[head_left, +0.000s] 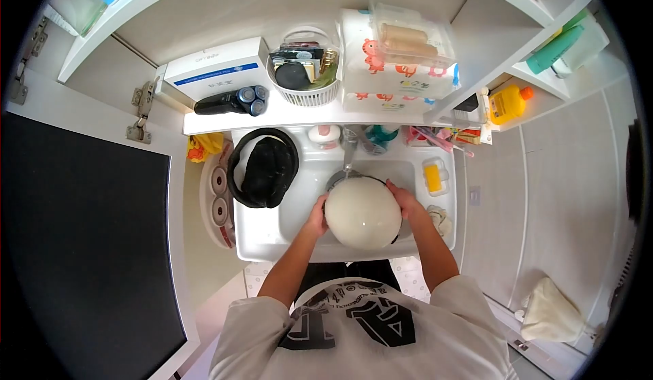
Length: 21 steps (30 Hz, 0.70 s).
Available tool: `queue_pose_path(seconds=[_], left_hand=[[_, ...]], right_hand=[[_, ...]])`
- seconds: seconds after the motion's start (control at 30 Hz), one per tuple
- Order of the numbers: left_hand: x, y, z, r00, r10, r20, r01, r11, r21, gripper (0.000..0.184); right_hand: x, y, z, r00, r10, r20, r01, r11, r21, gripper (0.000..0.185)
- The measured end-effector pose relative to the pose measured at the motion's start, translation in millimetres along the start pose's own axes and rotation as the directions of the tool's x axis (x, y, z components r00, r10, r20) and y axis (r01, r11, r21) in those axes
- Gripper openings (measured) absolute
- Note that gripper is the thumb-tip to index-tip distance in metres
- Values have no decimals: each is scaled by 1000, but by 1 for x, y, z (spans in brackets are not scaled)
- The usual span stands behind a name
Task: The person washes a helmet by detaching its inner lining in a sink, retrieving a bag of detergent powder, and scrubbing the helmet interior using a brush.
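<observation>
The white domed shell [364, 213] lies between left hand [317, 215] and right hand [404, 200], touching both; no clear long axis; fingers part-open, clasping opposite sides

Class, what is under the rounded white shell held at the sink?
Around the white shell, held by the left hand and right hand, the sink shows. Whatever lies directly beneath the shell is covered.

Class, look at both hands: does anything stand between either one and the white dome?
Nothing visible does: the left hand and right hand hold its sides directly. The tap is at its far side, between neither.
</observation>
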State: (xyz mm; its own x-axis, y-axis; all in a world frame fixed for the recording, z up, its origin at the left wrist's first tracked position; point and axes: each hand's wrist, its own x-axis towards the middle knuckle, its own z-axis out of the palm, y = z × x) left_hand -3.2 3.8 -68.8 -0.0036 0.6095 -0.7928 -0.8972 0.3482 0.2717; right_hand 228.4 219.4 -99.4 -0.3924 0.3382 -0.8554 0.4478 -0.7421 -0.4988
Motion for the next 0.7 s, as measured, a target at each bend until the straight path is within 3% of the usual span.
queue_pose_path(seconds=[0.1, 0.17, 0.27, 0.43, 0.53, 0.7], left_hand=[[-4, 3, 2, 997, 73, 12, -73, 995, -65, 59], [-7, 6, 2, 993, 114, -5, -114, 990, -83, 59], [-20, 11, 7, 986, 164, -28, -166, 981, -103, 59], [-32, 16, 23, 978, 194, -75, -201, 972, -119, 58], [-18, 11, 20, 987, 120, -110, -140, 972, -189, 58], [-10, 2, 25, 998, 69, -10, -70, 983, -170, 57]], right_hand=[[19, 21, -6, 992, -99, 73, 91, 989, 114, 51], [-25, -9, 26, 997, -8, 79, -13, 965, 264, 42], [-24, -5, 32, 995, -81, 62, 65, 971, 231, 38], [-43, -12, 48, 989, -65, 131, 23, 955, 295, 38], [-58, -18, 49, 980, -130, 147, 81, 950, 303, 39], [-70, -9, 34, 980, -188, 61, 169, 957, 237, 44]])
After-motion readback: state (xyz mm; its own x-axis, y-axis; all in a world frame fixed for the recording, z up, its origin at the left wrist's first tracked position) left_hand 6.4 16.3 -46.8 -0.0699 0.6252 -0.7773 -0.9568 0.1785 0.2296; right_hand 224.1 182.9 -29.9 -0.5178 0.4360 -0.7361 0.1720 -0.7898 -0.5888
